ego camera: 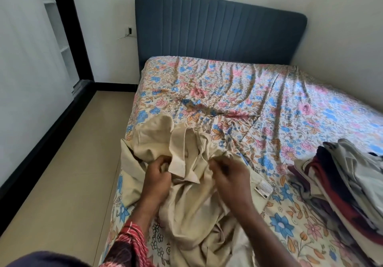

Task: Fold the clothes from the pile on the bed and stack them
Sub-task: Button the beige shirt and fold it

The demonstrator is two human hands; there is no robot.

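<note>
A crumpled beige garment [192, 208] lies on the near left part of the bed [238, 92], partly hanging over the left edge. My left hand [157, 175] grips a bunch of its cloth beside a loose flap. My right hand [230, 173] pinches the cloth just to the right of that flap. A white care label [263, 190] shows at the garment's right edge. A pile of clothes [344, 186], grey, maroon and dark pieces, sits at the bed's right side.
The bed has a wrinkled floral sheet and a blue padded headboard [217, 28] against the wall. Beige tiled floor [68, 173] runs along the left side. A wall socket [129, 30] sits left of the headboard.
</note>
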